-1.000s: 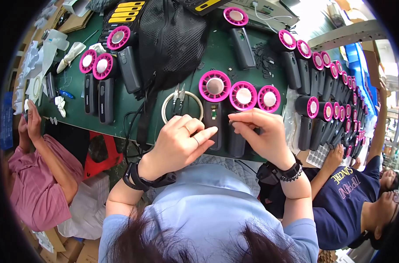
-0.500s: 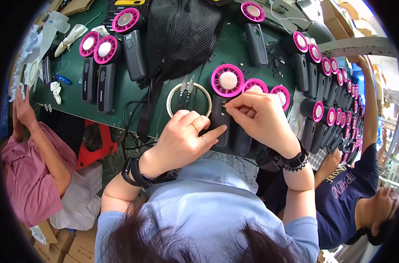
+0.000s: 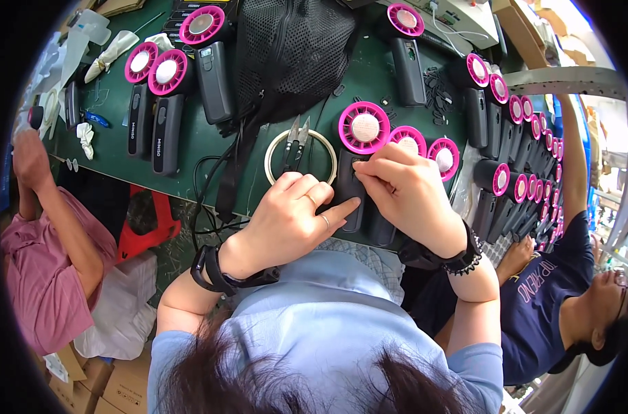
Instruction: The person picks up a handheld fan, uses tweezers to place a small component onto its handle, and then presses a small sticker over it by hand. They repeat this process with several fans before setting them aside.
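A dark grey handheld fan (image 3: 351,200) with a pink-rimmed head lies on the green table in front of me. My left hand (image 3: 286,221) steadies its handle, the index finger reaching across it and the other fingers curled. My right hand (image 3: 414,193) pinches thumb and forefinger together over the small window on the handle, just below the head. Whatever is between those fingertips is too small to make out. Two more handheld fans (image 3: 443,160) lie close on the right, partly behind my right hand. Thread snips (image 3: 294,148) rest inside a cream-coloured ring (image 3: 270,162) beyond my left hand.
A black mesh bag (image 3: 286,62) and cables lie on the table (image 3: 248,165). More fans (image 3: 165,131) lie at left, with rows of them (image 3: 517,186) at right. Small black parts (image 3: 434,93) are scattered at back right. Co-workers sit either side, one in a pink top (image 3: 52,269).
My hands stay nearly in place, the right fingertips still at the fan's window. The view has shifted slightly. The left co-worker's hand has closed and now holds up a small dark piece.
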The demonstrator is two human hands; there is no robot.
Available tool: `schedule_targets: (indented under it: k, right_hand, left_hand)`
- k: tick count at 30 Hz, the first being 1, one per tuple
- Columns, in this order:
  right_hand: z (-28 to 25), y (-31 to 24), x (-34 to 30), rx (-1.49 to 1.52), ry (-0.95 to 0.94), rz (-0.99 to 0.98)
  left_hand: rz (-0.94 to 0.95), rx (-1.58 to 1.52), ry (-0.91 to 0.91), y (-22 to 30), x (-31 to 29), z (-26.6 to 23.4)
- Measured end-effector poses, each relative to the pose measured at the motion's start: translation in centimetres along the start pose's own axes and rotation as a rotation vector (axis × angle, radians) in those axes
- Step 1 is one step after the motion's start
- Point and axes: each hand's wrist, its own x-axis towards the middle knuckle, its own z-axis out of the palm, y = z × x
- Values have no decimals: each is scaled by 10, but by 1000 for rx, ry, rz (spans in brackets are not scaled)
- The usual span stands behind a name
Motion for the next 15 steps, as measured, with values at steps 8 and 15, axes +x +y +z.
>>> schedule_targets:
  k: [8,15]
  right_hand:
    - [8,-4,-19,-86,36,-64]
    - [14,-6,-31,-195,76,-69]
  left_hand:
    - [12,43,8,-1,0,1]
    - [26,41,-8,0,1,-2]
